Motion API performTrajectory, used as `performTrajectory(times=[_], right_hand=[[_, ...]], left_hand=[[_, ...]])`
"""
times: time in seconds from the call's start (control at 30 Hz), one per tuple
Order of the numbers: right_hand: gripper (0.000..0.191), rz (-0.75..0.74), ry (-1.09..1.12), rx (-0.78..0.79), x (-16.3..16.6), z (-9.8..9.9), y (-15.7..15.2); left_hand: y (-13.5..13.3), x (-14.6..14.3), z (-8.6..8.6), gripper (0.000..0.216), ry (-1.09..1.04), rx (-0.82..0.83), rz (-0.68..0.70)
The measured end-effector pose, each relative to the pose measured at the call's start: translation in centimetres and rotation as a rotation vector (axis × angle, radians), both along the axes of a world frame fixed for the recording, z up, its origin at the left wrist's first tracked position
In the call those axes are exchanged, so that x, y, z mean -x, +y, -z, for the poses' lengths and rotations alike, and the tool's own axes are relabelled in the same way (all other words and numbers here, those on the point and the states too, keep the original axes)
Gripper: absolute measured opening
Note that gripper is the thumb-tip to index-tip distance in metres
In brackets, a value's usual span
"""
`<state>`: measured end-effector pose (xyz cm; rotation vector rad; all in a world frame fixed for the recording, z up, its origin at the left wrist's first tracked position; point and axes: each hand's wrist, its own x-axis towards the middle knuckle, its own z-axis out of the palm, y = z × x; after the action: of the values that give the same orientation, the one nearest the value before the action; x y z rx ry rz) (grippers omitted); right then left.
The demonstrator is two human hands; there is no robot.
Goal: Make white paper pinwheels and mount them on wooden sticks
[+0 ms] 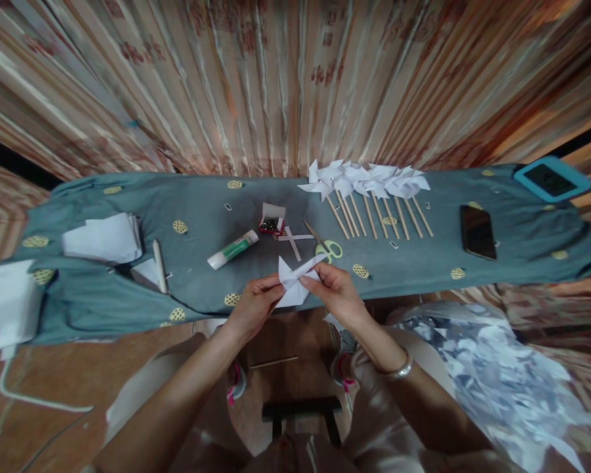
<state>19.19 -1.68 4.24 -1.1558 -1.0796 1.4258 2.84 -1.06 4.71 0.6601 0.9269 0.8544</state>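
Between my two hands, just over the table's near edge, is a white paper pinwheel [295,284] with folded blades and no stick visible on it. My left hand [259,302] pinches its left side, and my right hand [337,292] grips the right side with thumb and fingers. Just beyond lie scissors [329,249] with yellow-green handles and crossed white paper strips [291,242]. A small open box of dark pins or tacks [272,223] sits behind them, and a green-and-white glue tube [233,249] is to its left.
Finished pinwheels on wooden sticks [374,217] lie in a row at the back. A phone [477,231] and a blue-framed tablet [551,179] are on the right. Stacked paper [103,238], a white pen-like tool [160,266] and a white device [7,305] occupy the left. Paper pieces [497,374] pile beside my right leg.
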Motion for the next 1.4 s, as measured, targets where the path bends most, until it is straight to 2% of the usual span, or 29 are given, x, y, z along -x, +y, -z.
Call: performTrajectory(times=[0.23, 0.37, 0.57, 0.8, 1.1, 1.4], right_hand=[[0.025, 0.060, -0.031, -0.066, 0.4, -0.4, -2.4], [0.016, 0.083, -0.179, -0.190, 0.8, -1.2, -3.3], [0.009, 0.173, -0.360, -0.370, 1.3, -2.1, -3.8], [0.007, 0.126, -0.448, -0.484, 1.0, -2.9, -4.2], [0.023, 0.153, -0.586, -0.736, 0.3, -3.4, -4.5], [0.030, 0.141, -0.676, -0.789, 0.0, -3.5, -4.6]], left_hand=[[-0.4, 0.6, -0.6, 0.031, 0.059, -0.045, 0.003], [-0.5, 0.7, -0.8, 0.026, 0.060, -0.037, -0.068], [-0.3, 0.4, -2.0, 0.032, -0.014, 0.093, -0.074], [-0.1, 0.1, -3.2, 0.031, -0.031, 0.154, -0.033], [-0.1, -0.5, -3.3, 0.038, 0.030, 0.190, -0.019], [0.0, -1.0, -3.4, 0.035, 0.034, 0.152, 0.015]])
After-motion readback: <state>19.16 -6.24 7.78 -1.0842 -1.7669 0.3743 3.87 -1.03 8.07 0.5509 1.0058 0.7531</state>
